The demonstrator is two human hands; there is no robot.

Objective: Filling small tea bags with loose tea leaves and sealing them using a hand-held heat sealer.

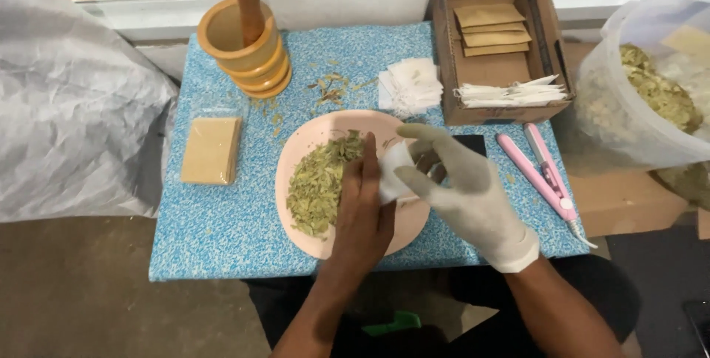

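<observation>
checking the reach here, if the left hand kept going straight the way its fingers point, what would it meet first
Probably the dried leaves on the pink plate; the left hand points up-table beside the white pouch. Depth is unclear.

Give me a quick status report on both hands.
Bare left hand and white-gloved right hand both pinch small white paper sachet. Above round pink plate of dried green leaves. Nothing blocking.

Blue speckled table (222, 232) carries pink plate (296, 180), wooden mortar (244, 51), cardboard box (495, 69), perhaps a sealer (543, 173).
</observation>
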